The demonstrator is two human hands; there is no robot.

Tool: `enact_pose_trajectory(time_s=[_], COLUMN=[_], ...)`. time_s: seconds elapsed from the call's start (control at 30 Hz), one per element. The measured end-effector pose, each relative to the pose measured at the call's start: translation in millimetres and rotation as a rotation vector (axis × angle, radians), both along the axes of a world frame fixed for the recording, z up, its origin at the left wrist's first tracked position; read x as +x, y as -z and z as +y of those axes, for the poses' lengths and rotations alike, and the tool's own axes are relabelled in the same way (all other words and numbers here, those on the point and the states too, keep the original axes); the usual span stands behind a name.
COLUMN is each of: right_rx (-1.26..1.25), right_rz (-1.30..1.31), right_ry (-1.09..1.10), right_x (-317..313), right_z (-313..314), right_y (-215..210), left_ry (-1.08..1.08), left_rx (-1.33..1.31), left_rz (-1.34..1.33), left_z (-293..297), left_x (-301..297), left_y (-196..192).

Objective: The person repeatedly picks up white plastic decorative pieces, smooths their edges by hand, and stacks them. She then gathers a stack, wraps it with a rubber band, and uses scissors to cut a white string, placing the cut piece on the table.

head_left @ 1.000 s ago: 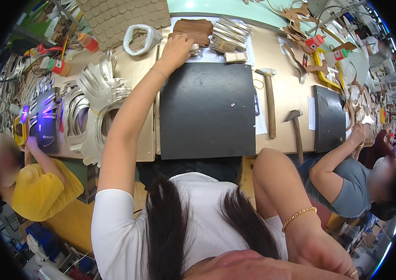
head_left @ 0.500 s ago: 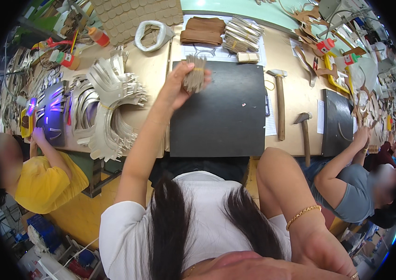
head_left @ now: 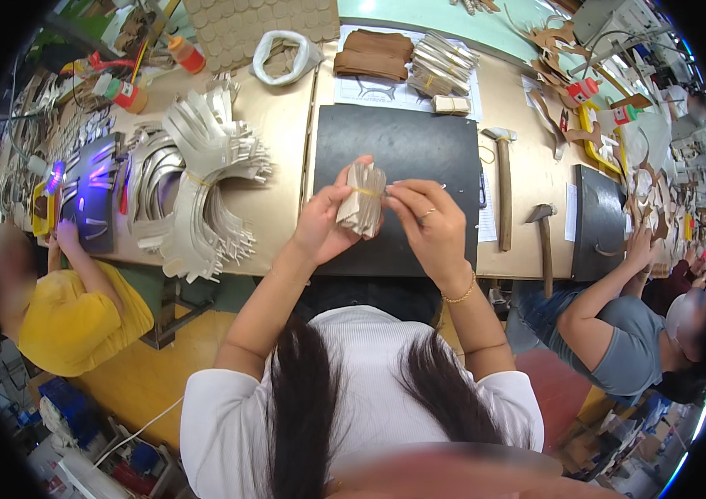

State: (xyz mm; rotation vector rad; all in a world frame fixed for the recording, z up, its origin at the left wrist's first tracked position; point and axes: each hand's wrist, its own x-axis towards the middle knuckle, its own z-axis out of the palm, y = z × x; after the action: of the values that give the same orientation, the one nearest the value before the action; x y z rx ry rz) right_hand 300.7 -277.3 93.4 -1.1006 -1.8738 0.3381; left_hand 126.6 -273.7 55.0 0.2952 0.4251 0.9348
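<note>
A small bundle of beige cut pieces (head_left: 362, 200), bound by a yellow rubber band, is held up over the black cutting mat (head_left: 407, 145). My left hand (head_left: 322, 224) grips the bundle from the left side. My right hand (head_left: 429, 224) pinches at the rubber band on the bundle's right side; a ring and a thin gold bracelet show on it. At the far edge of the mat lie more bundles of the same pieces (head_left: 444, 62) and a folded brown leather stack (head_left: 374, 54).
Two hammers (head_left: 503, 187) (head_left: 543, 237) lie right of the mat. A big fan of pale strips (head_left: 203, 179) fills the bench to the left. A person in yellow (head_left: 70, 316) works at left, a person in grey (head_left: 619, 349) at right beside another dark mat (head_left: 598, 220).
My left hand drew back from the far stack carrying a bundle toward me. My right hand rose from below and joined it at the bundle.
</note>
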Motion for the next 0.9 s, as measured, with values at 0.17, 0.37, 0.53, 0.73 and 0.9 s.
enact_pose_trajectory(time_s=[0.17,0.37,0.53,0.73,0.9], right_rx=[-0.030,-0.164,-0.368,-0.789,-0.745], right_rz=[-0.272,-0.411,0.033,0.737,1.255], right_ry=[-0.027,-0.079,-0.208,-0.492,-0.604], right_x=[6,7,15,33,65], right_z=[-2,0,2,-4,-7], right_y=[9,15,14,19,10], left_ry=[-0.006,0.148,0.147,0.295,0.656], left_rx=[0.104,0.174,0.052,0.131,0.293], left_rz=[0.215,0.367,0.174,0.153,0.226], left_z=[-2,-2,1,7,2], left_x=[2,2,-2,-10,-27], left_y=[1,8,9,-2,-18])
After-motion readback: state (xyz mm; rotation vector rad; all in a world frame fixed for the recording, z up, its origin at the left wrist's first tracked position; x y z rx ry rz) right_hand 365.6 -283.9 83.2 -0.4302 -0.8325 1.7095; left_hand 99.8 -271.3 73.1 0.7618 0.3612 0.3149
